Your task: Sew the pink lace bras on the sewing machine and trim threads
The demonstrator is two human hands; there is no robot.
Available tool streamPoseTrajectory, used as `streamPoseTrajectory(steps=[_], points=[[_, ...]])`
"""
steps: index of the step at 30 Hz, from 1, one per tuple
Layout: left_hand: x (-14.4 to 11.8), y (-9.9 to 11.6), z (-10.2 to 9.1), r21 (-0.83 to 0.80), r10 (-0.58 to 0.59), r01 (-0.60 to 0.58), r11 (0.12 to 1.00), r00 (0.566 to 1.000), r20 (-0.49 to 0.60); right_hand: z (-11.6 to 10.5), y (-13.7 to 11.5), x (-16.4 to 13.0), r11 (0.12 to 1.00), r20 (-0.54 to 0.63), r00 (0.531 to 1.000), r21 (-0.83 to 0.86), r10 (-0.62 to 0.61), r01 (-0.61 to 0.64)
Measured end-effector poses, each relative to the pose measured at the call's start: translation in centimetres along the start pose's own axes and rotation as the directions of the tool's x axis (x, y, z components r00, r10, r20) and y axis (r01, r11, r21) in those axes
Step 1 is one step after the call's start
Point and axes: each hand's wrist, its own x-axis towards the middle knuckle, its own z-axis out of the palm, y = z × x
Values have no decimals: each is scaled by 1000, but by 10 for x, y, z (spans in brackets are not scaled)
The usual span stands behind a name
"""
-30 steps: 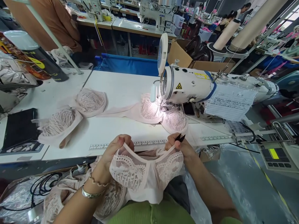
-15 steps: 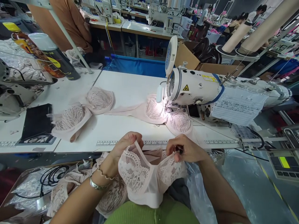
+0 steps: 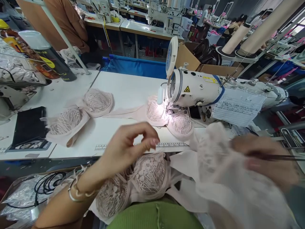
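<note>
My left hand (image 3: 132, 143) hovers over the front edge of the table, fingers loosely curved and thumb apart, with nothing in it. Off to the right, my right hand (image 3: 267, 159) is smeared by motion and closed on a pale pink lace bra (image 3: 214, 159), which hangs blurred below it. A thin dark tool (image 3: 283, 156) also sticks out of that hand; its kind is too blurred to tell. In my lap lie lace bra cups (image 3: 150, 173). Under the lit needle of the sewing machine (image 3: 190, 87) sits another pink bra (image 3: 179, 124).
More bra cups (image 3: 97, 102) lie left on the white table (image 3: 128, 84), near a black pouch-like item (image 3: 30, 125). A spray can (image 3: 47, 55) and a bottle stand behind. A box of plastic bags and a black cable (image 3: 49, 184) is at lower left. A person (image 3: 73, 25) sits beyond.
My right hand has swept to the right, carrying the lace bra away from my lap. My left hand has let go of it and lifted slightly. The lap cups are now uncovered.
</note>
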Motion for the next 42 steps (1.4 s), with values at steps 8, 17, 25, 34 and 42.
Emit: streamPoseTrajectory(steps=[8,17,25,34,42], points=[[-45,-63,62,436,179,-167,884,984,15,129,19,14,975,72,985,148,155,-164],[-44,-68,62,344,87,-44,938,990,-112,130,47,-6,770,-177,936,-624,-303,131],[-41,-70,50,-139,-315,301,943,945,-91,93,52,-7,997,190,978,0,-81,83],[-42,-72,39,-191,-302,263,946,927,-223,66,63,-18,997,-117,992,57,-44,51],[-46,-70,42,-104,-315,298,949,913,-259,84,59,-19,989,-353,934,-150,-57,4]])
